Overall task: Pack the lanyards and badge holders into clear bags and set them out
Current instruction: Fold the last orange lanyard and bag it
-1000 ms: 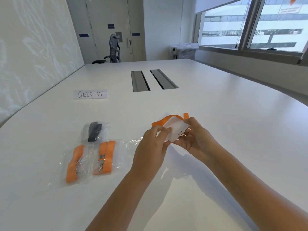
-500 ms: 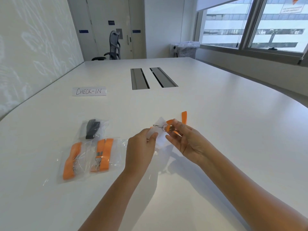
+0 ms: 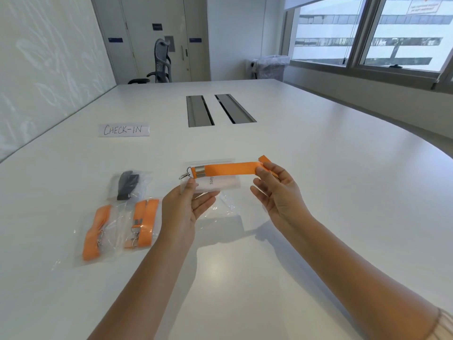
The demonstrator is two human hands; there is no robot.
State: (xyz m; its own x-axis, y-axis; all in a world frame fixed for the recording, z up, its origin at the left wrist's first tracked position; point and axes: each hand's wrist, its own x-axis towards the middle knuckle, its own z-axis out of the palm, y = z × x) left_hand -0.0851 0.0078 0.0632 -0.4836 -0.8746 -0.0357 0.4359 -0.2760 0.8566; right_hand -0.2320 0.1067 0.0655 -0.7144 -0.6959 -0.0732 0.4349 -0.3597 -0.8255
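Observation:
Above the white table (image 3: 245, 266), an orange lanyard (image 3: 230, 169) with a metal clip is stretched flat between my hands. My right hand (image 3: 277, 192) pinches its folded right end. My left hand (image 3: 186, 204) grips a clear badge holder (image 3: 215, 184) with a name card, right below the lanyard's clip end. A clear empty bag (image 3: 228, 204) lies on the table under my hands. To the left lie three packed clear bags: two with orange lanyards (image 3: 95, 231) (image 3: 143, 224) and one with a black lanyard (image 3: 127, 185).
A paper sign reading CHECK-IN (image 3: 123, 130) lies further back on the left. Two cable hatches (image 3: 218, 110) are set in the table's middle. An office chair (image 3: 159, 62) and a lined bin (image 3: 269, 66) stand beyond the far end.
The lanyard was bunched with the badge holder between both hands; now my hands have drawn apart and the lanyard is pulled out straight, with the badge holder in my left hand.

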